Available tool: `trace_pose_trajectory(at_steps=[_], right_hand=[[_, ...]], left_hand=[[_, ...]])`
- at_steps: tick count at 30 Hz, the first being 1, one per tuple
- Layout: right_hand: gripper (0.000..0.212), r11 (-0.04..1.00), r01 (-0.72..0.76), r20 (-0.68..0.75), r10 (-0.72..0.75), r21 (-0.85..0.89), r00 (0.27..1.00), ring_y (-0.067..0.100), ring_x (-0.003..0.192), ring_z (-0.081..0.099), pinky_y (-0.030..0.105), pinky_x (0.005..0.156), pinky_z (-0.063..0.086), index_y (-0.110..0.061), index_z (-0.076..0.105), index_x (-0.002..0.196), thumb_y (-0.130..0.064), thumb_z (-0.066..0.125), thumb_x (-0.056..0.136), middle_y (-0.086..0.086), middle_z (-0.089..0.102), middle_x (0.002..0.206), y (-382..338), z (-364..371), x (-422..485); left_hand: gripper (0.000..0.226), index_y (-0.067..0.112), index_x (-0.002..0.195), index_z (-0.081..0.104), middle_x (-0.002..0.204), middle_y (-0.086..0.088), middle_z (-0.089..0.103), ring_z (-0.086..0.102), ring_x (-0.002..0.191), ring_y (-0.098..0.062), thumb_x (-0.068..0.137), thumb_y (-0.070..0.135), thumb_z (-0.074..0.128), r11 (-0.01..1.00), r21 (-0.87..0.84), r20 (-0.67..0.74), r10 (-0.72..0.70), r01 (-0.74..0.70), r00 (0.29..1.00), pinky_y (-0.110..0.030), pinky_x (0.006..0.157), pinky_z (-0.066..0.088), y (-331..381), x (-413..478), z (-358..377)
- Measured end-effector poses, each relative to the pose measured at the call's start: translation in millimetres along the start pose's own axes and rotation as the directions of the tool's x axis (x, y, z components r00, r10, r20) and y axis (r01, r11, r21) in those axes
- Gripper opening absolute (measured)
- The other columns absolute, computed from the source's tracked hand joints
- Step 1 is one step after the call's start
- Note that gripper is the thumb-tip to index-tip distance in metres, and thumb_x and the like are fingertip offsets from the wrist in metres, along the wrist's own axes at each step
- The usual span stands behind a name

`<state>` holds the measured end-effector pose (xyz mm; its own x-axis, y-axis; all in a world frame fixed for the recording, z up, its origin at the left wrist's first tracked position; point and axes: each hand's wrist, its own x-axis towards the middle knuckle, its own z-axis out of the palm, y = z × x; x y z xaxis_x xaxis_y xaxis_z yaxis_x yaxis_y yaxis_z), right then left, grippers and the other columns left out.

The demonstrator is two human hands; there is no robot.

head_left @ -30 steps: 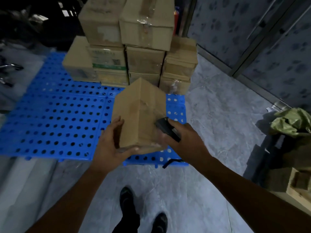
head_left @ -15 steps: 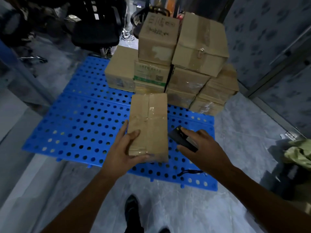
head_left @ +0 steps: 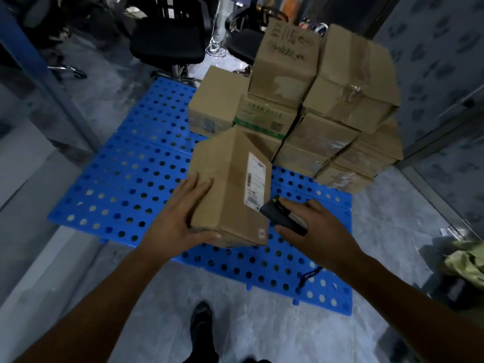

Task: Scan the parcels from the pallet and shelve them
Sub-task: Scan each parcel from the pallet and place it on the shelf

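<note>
Far left: blue post point(head_left: 28, 61) rising out of frame, pale ledge point(head_left: 18, 163) beside its foot; behind, 2 black chairs point(head_left: 170, 40) on chrome feet, blurred and dim. Underfoot: grey marbled floor point(head_left: 262, 323), poorly lit. Laid flat on it, mid-frame: blue pallet point(head_left: 125, 184), plastic pierced with rows of round holes, bare over its left half.

Grips parcel point(head_left: 222, 184) with left hand point(head_left: 180, 218), thumb along the near bottom edge, fingers spread up the left face; parcel held up over the pallet, clear of the other boxes, tilted, white label point(head_left: 255, 182) on its right face. Holds black scanner point(head_left: 282, 216) in right hand point(head_left: 314, 226), fingers curled round it, its nose just beside the label's lower end; touching or not, cannot tell. Hands apart, 1 on each side of the parcel. Black strap point(head_left: 309, 277) dangling under the right wrist, over the pallet.

Behind the parcel, on the pallet's far right corner: stack point(head_left: 327, 100) of brown taped boxes, about 3 tiers, handwriting on the top left 1. Right: grey patterned wall point(head_left: 432, 48); lower right, crumpled green bag point(head_left: 468, 263). Bottom middle: 1 black shoe point(head_left: 200, 323) on the floor.
</note>
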<state>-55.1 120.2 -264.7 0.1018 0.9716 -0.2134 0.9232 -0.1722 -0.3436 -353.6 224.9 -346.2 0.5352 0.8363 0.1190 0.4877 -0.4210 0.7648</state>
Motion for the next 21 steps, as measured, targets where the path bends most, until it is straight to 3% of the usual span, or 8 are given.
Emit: trace_pose_trajectory(at_steps=[3, 6, 10, 14, 21], right_hand=[[0.070, 0.998, 0.040, 0.037, -0.038, -0.051, 0.999, 0.013, 0.095, 0.047, 0.036, 0.079, 0.047, -0.045, 0.030, 0.151, -0.066, 0.053, 0.089, -0.008, 0.043, 0.107, -11.5, 2.0, 16.5], [0.071, 0.986, 0.108, 0.124, -0.092, -0.129, 0.988, 0.015, 0.098, 0.045, 0.033, 0.078, 0.044, -0.048, 0.024, 0.152, -0.070, 0.050, 0.090, -0.009, 0.040, 0.109, -23.2, -1.7, 38.0], [0.070, 0.943, 0.226, 0.218, -0.174, -0.243, 0.960, 0.019, 0.099, 0.044, 0.034, 0.077, 0.041, -0.046, 0.021, 0.154, -0.067, 0.048, 0.093, -0.007, 0.036, 0.112, -38.2, -7.5, 56.9], [0.070, 0.877, 0.291, 0.267, -0.197, -0.382, 0.943, 0.024, 0.105, 0.046, 0.038, 0.081, 0.046, -0.042, 0.023, 0.155, -0.065, 0.048, 0.094, -0.001, 0.041, 0.118, -48.0, -24.8, 72.3], [0.064, 0.721, 0.393, 0.309, -0.255, -0.571, 0.916, 0.026, 0.115, 0.049, 0.041, 0.085, 0.047, -0.044, 0.033, 0.148, -0.068, 0.048, 0.090, 0.003, 0.044, 0.133, -51.8, -64.0, 81.2]], left_hand=[[0.124, 0.052, 0.159, 0.008, 0.166, 0.031, 0.000, 0.000, 0.156, -0.004, 0.059, 0.082, 0.077, 0.997, -0.052, -0.005, -0.059, 0.059, 0.998, -0.045, 0.120, 0.020, -17.3, -8.5, -22.4], [0.121, 0.060, 0.154, 0.015, 0.170, 0.017, -0.012, -0.005, 0.155, -0.001, 0.059, 0.061, 0.090, 0.984, -0.040, 0.059, -0.169, 0.172, 0.984, -0.050, 0.117, 0.036, -22.1, -17.4, -12.4], [0.107, 0.058, 0.146, 0.030, 0.171, 0.008, -0.003, 0.017, 0.155, -0.015, 0.064, 0.040, 0.095, 0.969, -0.095, -0.049, -0.231, 0.226, 0.972, -0.050, 0.115, 0.042, -24.5, -20.4, 12.2], [0.110, 0.065, 0.144, 0.027, 0.165, 0.021, -0.004, 0.021, 0.150, -0.008, 0.063, 0.039, 0.095, 0.971, -0.071, -0.090, -0.236, 0.230, 0.968, -0.042, 0.112, 0.041, -26.3, -15.5, 21.3], [0.099, 0.050, 0.148, 0.035, 0.170, 0.013, -0.001, 0.035, 0.144, -0.022, 0.067, 0.043, 0.092, 0.958, 0.017, -0.074, -0.285, 0.287, 0.956, -0.049, 0.104, 0.049, -26.5, -14.1, 25.1]])
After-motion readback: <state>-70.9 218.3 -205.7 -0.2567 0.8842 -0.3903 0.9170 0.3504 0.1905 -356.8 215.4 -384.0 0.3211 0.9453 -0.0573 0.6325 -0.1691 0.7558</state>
